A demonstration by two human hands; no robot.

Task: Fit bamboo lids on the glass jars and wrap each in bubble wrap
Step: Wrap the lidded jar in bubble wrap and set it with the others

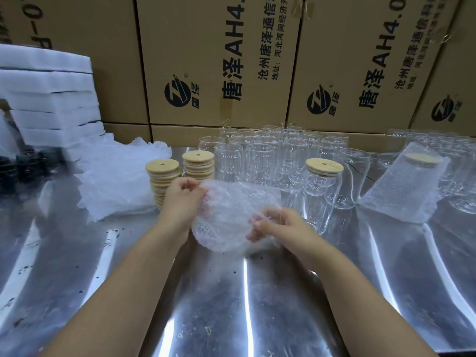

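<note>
While both forearms reach forward, the left hand (pixel 183 199) pinches the bubble wrap (pixel 231 215) at its far edge. The right hand (pixel 277 225) grips its near side (fingers curled into the plastic). Lids (pixel 162 181) stand just beyond the left hand.

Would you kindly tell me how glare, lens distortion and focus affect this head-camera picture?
Head view: light throws bright glare streaks along the steel table; the wide lens bows the cardboard boxes and tilts the wrapped jar at the picture's right edge; the far glass jars smear together; the left hand and right hand gripping the bubble wrap look fairly sharp.
</note>
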